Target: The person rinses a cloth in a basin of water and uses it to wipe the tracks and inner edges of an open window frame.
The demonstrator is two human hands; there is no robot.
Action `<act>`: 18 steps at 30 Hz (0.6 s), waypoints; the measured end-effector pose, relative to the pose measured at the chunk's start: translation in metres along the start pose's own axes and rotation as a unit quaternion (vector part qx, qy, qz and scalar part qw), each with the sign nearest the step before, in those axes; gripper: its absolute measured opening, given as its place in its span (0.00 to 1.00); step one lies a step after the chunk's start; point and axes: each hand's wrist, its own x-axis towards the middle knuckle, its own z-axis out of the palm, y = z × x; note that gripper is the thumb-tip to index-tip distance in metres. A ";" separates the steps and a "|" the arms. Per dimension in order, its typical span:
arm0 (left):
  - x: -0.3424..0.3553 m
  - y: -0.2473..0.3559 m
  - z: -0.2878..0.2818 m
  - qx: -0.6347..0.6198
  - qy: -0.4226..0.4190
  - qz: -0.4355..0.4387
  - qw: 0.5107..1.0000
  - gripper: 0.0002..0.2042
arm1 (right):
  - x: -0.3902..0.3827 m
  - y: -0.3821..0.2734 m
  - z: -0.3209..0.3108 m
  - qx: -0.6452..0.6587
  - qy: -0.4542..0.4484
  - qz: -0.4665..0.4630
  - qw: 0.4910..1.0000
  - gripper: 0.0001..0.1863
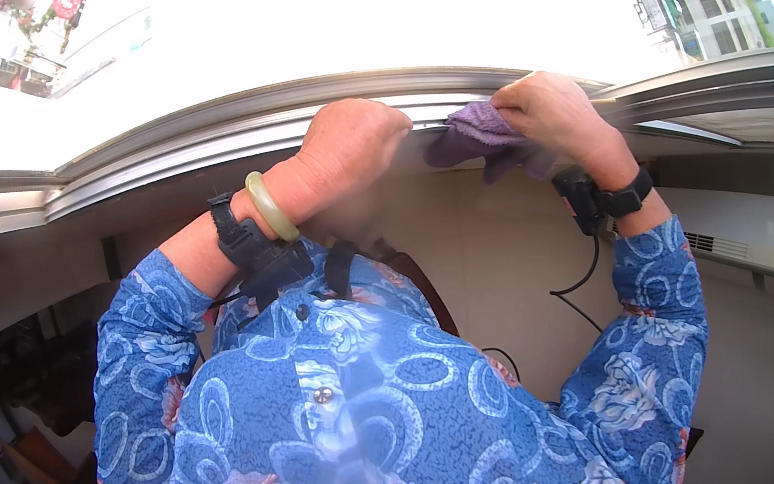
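My right hand (554,116) pinches a purple cloth (483,128) at the metal window frame (278,100). Folds of the cloth hang down below the fingers on the room side. To the left, my left hand (352,140) is closed at the same frame, its back toward me. Its fingertips are mostly hidden, and whatever they may grip does not show. A gap separates this hand from the cloth.
Bright daylight fills the window opening, with buildings (720,26) outside at the far right. An air conditioner (773,234) is by the right arm. Black straps with small devices circle both wrists, and a cable (590,274) dangles from the right one. Dark furniture (34,358) stands lower left.
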 end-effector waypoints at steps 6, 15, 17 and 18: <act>-0.001 0.001 0.000 0.016 0.020 0.001 1.000 0.06 | 0.011 -0.009 -0.004 -0.013 -0.025 0.000 1.000 0.06; 0.003 -0.011 -0.001 -0.027 0.090 0.022 0.995 0.06 | 0.028 0.001 0.002 0.101 -0.024 0.022 0.994 0.09; 0.005 -0.012 -0.005 -0.024 0.098 0.028 0.995 0.06 | 0.034 -0.013 -0.009 0.056 -0.035 0.016 0.998 0.08; 0.007 -0.012 -0.009 -0.023 0.099 0.031 0.994 0.06 | 0.039 -0.024 -0.015 0.051 -0.031 0.013 0.998 0.08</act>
